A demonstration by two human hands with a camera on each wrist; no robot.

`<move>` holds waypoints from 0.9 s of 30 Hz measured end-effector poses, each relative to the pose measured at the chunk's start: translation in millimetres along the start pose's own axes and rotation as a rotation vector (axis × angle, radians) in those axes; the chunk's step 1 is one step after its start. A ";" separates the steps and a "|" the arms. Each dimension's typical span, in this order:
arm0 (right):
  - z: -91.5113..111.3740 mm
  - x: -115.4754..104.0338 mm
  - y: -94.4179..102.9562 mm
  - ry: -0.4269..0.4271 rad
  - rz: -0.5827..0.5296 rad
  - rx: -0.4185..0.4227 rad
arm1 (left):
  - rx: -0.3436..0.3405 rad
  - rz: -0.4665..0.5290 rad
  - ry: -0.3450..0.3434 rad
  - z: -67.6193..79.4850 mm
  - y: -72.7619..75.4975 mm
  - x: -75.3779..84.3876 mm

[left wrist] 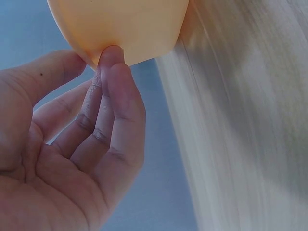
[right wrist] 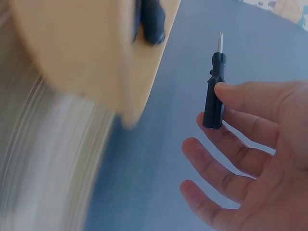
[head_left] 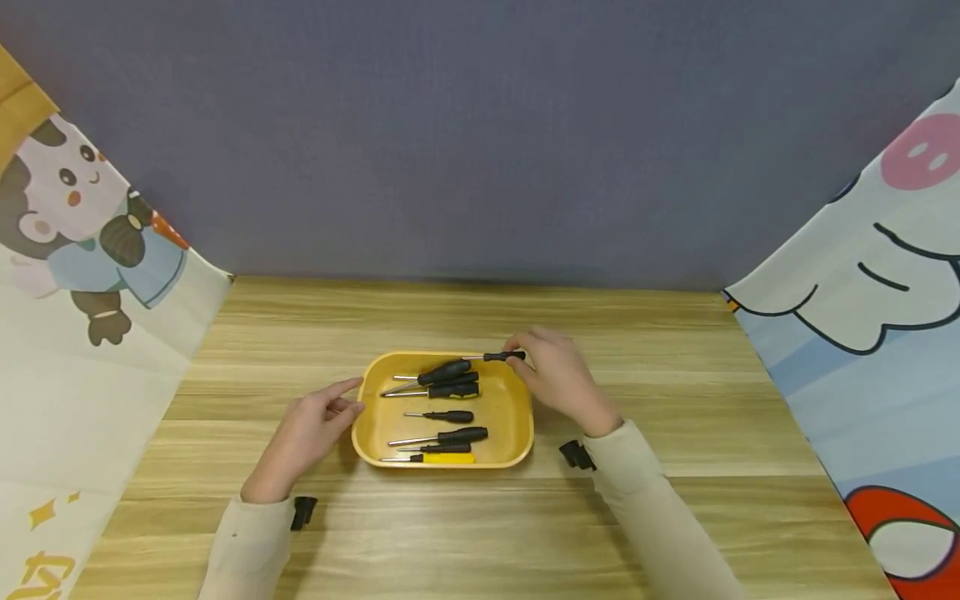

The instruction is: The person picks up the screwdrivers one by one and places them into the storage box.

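Observation:
A yellow tray (head_left: 495, 417) holds several screwdrivers, most with black handles and one a yellow-handled screwdriver (head_left: 448, 458). My right hand (head_left: 558, 375) pinches a small black-handled screwdriver (right wrist: 214, 98) between thumb and forefinger above the tray's far right rim. Its metal shaft points left in the head view; the other fingers are spread in the right wrist view. At the tray's left end, my left hand (head_left: 311, 429) holds the rim, with fingertips (left wrist: 113, 55) against the outer wall and the thumb at the edge.
The tray stands on a wood-grain table (head_left: 420, 533). A grey-blue wall (head_left: 480, 150) rises behind it, with cartoon-printed panels (head_left: 885, 333) at both sides. A black object (head_left: 576, 454) shows by the right wrist, another black object (head_left: 303, 512) by the left.

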State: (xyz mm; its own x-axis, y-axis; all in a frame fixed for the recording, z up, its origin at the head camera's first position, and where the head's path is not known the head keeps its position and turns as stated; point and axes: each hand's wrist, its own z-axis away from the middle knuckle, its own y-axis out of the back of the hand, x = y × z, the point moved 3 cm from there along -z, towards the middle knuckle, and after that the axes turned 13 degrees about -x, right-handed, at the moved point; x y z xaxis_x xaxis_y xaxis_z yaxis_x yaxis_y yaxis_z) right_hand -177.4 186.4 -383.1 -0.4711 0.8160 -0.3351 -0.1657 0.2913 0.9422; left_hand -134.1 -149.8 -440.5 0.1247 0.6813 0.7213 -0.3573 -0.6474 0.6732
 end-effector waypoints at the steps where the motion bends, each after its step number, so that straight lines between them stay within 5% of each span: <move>1: -3.9 -5.2 -1.3 0.010 0.008 -0.007 | 0.000 0.001 0.002 0.3 0.1 0.0; 14: -42.3 -62.7 -27.9 0.069 0.093 -0.157 | 0.011 0.002 -0.019 0.2 -0.4 -0.2; 27: -47.9 -68.5 -41.1 -0.055 0.177 -0.374 | -0.010 0.010 0.003 1.7 2.5 1.2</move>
State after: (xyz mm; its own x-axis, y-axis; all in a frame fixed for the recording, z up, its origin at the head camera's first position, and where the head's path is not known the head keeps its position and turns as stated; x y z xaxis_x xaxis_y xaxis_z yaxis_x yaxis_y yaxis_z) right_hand -179.9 94.6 -398.7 -0.4750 0.8656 -0.1584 -0.3944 -0.0485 0.9176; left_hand -133.2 -151.2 -437.7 0.1180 0.6758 0.7276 -0.3674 -0.6510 0.6642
